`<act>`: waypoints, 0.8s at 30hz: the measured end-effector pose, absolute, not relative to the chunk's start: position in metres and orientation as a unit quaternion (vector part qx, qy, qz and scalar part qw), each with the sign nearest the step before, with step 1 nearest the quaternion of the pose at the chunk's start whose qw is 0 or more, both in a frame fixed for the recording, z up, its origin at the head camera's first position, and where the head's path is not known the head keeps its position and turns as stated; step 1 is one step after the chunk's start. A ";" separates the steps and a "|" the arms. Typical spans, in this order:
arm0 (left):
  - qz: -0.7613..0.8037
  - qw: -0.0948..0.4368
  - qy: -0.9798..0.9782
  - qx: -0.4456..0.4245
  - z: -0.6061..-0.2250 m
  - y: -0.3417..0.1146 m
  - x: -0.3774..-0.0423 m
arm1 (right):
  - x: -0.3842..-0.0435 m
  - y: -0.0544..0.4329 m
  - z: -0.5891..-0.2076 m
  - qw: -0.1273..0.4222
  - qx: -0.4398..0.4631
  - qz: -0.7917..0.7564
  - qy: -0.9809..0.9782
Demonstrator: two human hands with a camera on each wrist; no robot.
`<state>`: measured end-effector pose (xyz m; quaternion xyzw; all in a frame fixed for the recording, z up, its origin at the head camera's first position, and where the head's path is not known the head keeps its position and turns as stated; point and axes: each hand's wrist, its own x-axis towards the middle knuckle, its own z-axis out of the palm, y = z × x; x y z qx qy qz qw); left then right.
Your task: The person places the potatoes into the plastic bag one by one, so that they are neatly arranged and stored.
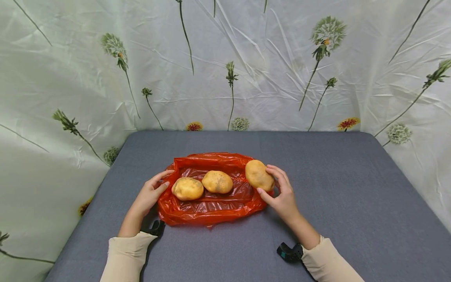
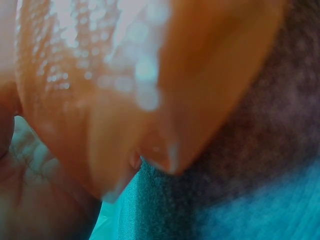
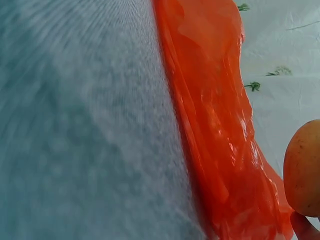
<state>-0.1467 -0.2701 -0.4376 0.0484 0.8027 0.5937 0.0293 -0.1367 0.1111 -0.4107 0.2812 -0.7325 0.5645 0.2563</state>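
A red plastic bag [image 1: 215,217] lies on the grey table with its mouth spread wide and its rim rolled outward. Two potatoes, one on the left [image 1: 188,188] and one in the middle [image 1: 217,182], rest side by side inside it. My right hand [image 1: 283,197] grips a third potato [image 1: 259,175] between thumb and fingers, over the bag's right rim. In the right wrist view that potato [image 3: 304,170] shows at the right edge, beside the bag's red side [image 3: 215,115]. At the left rim, my left hand [image 1: 148,196] touches the bag with loosely extended fingers.
The grey tabletop [image 1: 338,176] runs out around the bag on all sides. Behind and beside it hangs a pale curtain [image 1: 260,78] printed with dandelions. Black wrist cameras, one on the left [image 1: 157,228] and one on the right [image 1: 290,252], sit near the cream sleeves.
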 end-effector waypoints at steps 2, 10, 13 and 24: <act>0.595 0.026 0.801 0.054 -0.438 -0.270 -0.146 | -0.137 0.109 -0.411 0.254 0.282 0.564 -0.733; 0.600 0.026 0.798 0.054 -0.437 -0.270 -0.146 | -0.140 0.103 -0.413 0.246 0.288 0.578 -0.723; 0.598 0.028 0.799 0.051 -0.437 -0.270 -0.146 | -0.141 0.102 -0.415 0.237 0.280 0.576 -0.730; 0.608 0.030 0.792 0.057 -0.439 -0.270 -0.147 | -0.152 0.099 -0.433 0.218 0.272 0.574 -0.741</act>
